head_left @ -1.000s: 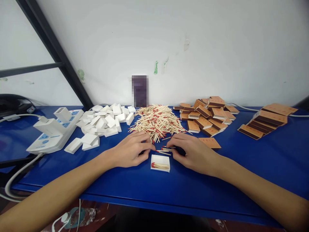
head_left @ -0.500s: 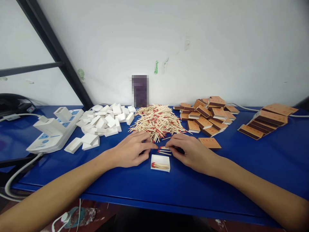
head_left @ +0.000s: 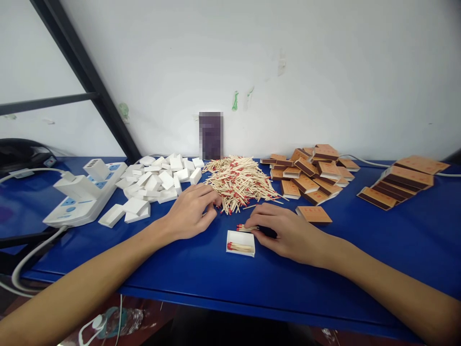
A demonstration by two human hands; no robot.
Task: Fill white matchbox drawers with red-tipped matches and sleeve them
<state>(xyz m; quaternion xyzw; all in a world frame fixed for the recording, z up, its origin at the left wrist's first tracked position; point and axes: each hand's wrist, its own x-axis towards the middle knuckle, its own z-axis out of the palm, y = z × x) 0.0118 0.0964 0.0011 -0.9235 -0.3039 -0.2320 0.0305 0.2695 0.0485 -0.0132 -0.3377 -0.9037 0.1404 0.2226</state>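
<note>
My right hand (head_left: 283, 230) holds several red-tipped matches (head_left: 242, 228) in its fingers, just behind a small white matchbox tray (head_left: 240, 235). Inside that tray, more matches (head_left: 242, 248) lie along the near side, heads to the left. My left hand (head_left: 196, 210) is at the near left edge of the big heap of loose matches (head_left: 239, 182). Its fingers are curled in towards the thumb; what lies at the fingertips is hard to make out.
White empty trays (head_left: 158, 180) are heaped to the left, orange matchbox sleeves (head_left: 317, 173) to the right. One sleeve (head_left: 314, 214) lies apart near my right hand, and a leaning row of sleeves (head_left: 399, 182) stands farther right. A power strip (head_left: 77, 204) with chargers occupies the left side.
My left hand has drawn back left from the loose matches behind the tray to the heap's edge. My right hand has gathered those matches together and moved slightly nearer the tray.
</note>
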